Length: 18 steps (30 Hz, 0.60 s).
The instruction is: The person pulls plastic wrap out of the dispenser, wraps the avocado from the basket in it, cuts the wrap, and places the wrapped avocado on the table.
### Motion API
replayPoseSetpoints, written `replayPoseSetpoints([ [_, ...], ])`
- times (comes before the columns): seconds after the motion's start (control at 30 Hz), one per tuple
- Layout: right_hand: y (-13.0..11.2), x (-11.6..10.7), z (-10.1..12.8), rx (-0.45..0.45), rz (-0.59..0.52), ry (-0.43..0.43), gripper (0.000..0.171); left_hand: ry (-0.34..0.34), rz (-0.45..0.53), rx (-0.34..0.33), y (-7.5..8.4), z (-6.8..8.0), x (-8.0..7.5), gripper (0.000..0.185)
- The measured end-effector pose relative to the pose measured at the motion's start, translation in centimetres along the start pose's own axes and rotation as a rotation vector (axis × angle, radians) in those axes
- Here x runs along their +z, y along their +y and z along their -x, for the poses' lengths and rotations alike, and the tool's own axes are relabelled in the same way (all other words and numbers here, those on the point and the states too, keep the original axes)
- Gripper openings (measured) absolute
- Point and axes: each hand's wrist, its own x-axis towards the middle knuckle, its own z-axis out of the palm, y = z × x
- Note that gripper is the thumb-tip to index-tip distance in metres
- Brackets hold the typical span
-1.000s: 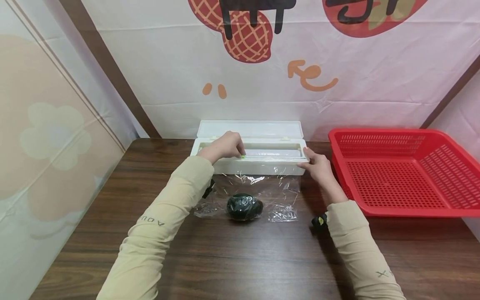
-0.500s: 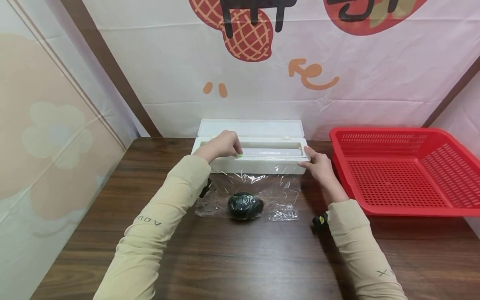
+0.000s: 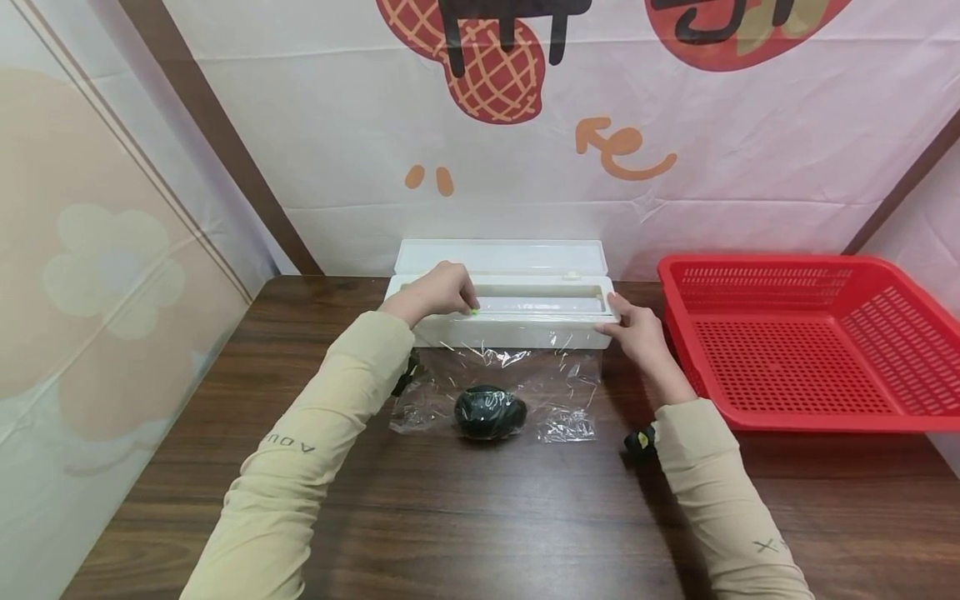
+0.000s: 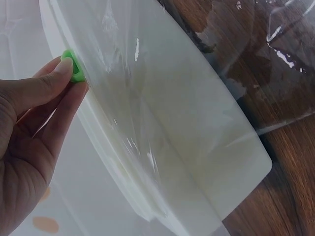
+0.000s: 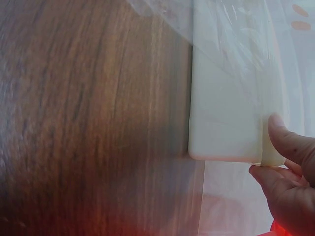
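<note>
On the beige left sleeve (image 3: pixel 300 442) the letters "AOU" can be read, upside down from the head view; the right sleeve (image 3: pixel 738 508) bears a mark that looks like "XX", too small to be sure. The backdrop cloth (image 3: pixel 525 125) shows cartoon peanut and strawberry shapes with black strokes of writing that are cut off.

A long white plastic cling-film dispenser box (image 3: pixel 517 329) with its lid tipped back stands at the far edge of the dark wood-grain table (image 3: pixel 480 517). The left hand (image 3: pixel 438 292) pinches the small bright green slider cutter (image 4: pixel 73 64) on the box's front rail, thumb and forefinger closed on it. The right hand (image 3: pixel 637 329) grips the box's right end, thumb on top and fingers curled at the side.

A sheet of clear, crinkled cling film (image 3: pixel 555 392) runs from the box toward the near edge. On it lies a dark green, smooth oval avocado (image 3: pixel 490 412). A red perforated plastic basket (image 3: pixel 810 342) sits at the table's right edge, just beside the box.
</note>
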Motion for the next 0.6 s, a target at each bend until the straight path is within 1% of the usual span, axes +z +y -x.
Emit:
replayPoseSetpoints([
  [0.3,0.01,-0.07,0.09,-0.006,-0.006,-0.008,0.063,0.013,-0.011,0.005,-0.19,0.30,-0.10,0.011],
  [0.6,0.02,-0.05,0.13,0.000,-0.012,-0.011,0.063,0.007,-0.017,0.009,-0.44,0.56,-0.28,0.011],
])
